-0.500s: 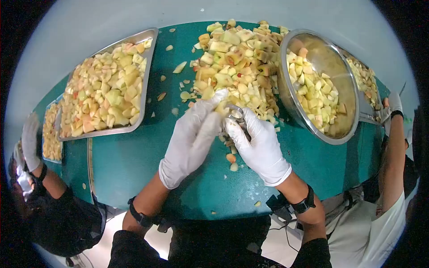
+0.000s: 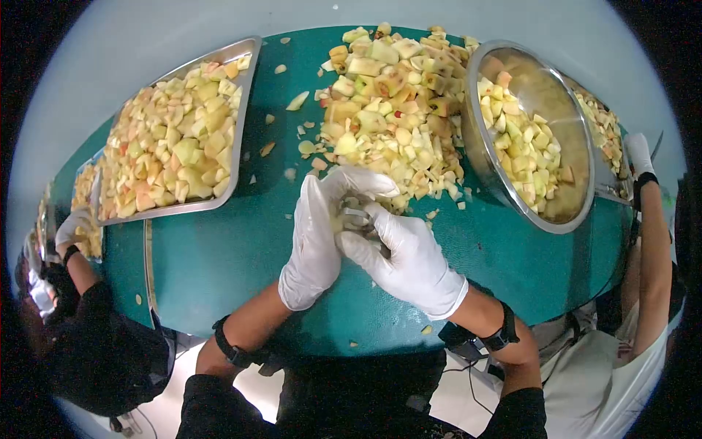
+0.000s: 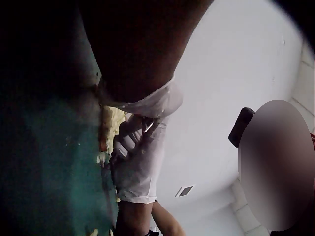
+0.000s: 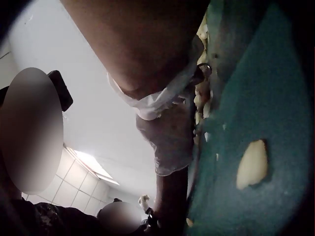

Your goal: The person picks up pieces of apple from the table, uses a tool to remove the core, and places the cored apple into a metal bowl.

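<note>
Both hands wear white gloves and meet over the green table, just below a heap of cut fruit pieces (image 2: 402, 124). The right hand (image 2: 413, 256) grips a small metal tool (image 2: 356, 218) with curled fingers. Around the tool's other side curves the left hand (image 2: 318, 234), its fingers bent over a pale piece that is mostly hidden in the palm. In the left wrist view the other glove (image 3: 140, 167) shows with a bit of metal near its fingers. The right wrist view shows the right glove's cuff (image 4: 152, 101) and a loose pale piece (image 4: 252, 164) on the table.
A metal tray (image 2: 235, 157) full of fruit chunks lies at the left, a steel bowl (image 2: 491, 157) with chunks at the right. Further trays stand beyond both. Gloved people work at each side. Scattered scraps lie on the green table (image 2: 219, 271).
Both hands have moved down and slightly left, away from the heap. The left hand has turned, its fingers now reaching over the tool. At the far left, another person's hand has moved to a tray.
</note>
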